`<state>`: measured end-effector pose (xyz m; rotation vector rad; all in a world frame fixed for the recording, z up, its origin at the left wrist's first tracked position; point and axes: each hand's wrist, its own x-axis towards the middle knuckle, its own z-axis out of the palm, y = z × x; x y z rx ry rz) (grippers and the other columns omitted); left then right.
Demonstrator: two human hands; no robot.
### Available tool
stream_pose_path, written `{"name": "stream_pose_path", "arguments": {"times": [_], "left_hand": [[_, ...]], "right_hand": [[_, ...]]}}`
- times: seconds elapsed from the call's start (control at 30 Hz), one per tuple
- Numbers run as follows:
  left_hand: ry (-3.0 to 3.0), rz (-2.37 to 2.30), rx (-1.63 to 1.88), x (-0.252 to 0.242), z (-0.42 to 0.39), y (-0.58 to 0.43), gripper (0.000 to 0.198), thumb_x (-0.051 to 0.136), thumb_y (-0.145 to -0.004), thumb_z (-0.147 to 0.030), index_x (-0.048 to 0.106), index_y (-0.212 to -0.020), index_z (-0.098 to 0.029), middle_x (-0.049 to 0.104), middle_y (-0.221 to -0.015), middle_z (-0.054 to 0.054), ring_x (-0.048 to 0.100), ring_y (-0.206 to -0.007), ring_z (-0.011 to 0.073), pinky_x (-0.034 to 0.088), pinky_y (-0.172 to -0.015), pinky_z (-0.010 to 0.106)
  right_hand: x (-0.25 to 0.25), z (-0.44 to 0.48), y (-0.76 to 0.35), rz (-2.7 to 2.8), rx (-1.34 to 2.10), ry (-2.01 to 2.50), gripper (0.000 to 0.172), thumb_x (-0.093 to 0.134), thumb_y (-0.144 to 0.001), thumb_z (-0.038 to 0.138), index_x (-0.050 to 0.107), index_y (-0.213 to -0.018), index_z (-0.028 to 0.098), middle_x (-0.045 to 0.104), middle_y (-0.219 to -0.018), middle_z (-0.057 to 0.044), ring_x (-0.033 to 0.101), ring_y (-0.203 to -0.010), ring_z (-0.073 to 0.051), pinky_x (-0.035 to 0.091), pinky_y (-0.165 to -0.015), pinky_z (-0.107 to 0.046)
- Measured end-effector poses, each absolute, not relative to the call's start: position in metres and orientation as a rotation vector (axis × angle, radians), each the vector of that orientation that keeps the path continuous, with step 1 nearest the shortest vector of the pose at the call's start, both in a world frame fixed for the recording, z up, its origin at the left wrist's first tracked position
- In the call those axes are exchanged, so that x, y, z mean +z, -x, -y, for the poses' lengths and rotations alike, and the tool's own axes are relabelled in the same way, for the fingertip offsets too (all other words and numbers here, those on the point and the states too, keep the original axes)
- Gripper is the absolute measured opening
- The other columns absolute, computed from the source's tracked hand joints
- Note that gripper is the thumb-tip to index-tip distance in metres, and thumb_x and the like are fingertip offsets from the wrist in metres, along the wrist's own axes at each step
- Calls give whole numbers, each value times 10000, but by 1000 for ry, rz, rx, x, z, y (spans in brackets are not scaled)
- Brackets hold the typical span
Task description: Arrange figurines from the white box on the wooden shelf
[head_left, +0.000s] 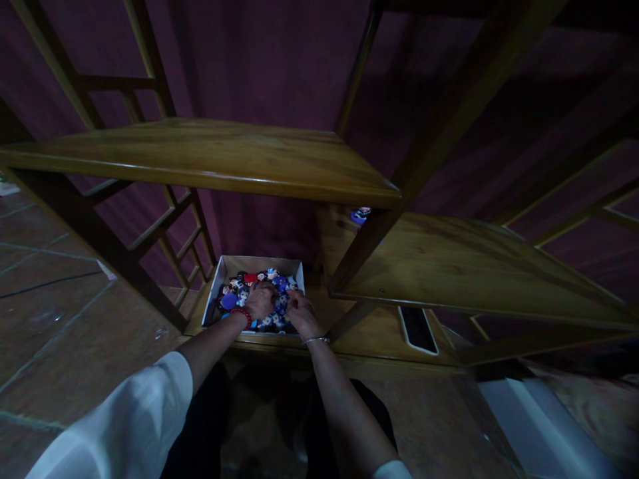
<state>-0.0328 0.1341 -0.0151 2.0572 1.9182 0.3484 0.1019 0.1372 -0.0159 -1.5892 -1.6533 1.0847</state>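
A shallow box (pixel 213 296) with pale walls sits on the low shelf, filled with several small colourful toy figurines (pixel 243 297). My left hand (pixel 260 301), with a red beaded bracelet at the wrist, reaches in over the middle of the heap, its fingers curled down among the figurines. From the right side, my right hand (pixel 301 313) bends its fingers together over the dark blue figurines (pixel 281 305); a thin light bracelet circles that wrist. Both sets of fingertips are dim and partly hidden, so what they grip cannot be made out.
A wooden shelf board (pixel 200 156) overhangs the box, with a second board (pixel 449 266) at right. Another figurine (pixel 360 215) stands behind the post (pixel 367 246). A phone (pixel 418 329) lies on the low shelf. A pale box-like object (pixel 539 426) is at lower right.
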Motion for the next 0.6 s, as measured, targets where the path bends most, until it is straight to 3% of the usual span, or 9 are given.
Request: {"name": "stream_pose_path", "arguments": {"times": [0.4,0.6], "left_hand": [[-2116,-1912,313,-18,-141,41,428,494,-678,-158,533,-1104,-174,545,-1124,88,438,-1091,213,288,-960,336],[-2089,-1937,307,-15,-142,42,376,503,-690,-195,566,-1060,-165,542,-1109,101,439,-1079,228,297,-947,335]], "right_hand": [[-11,-139,-95,1629,1112,1548,346,399,-717,133,572,-1013,174,625,-976,-37,573,-904,-136,426,-837,-265],[-16,-141,-93,1611,1217,1470,364,399,-714,139,556,-1042,165,600,-1031,-51,559,-948,-134,409,-870,-263]]}}
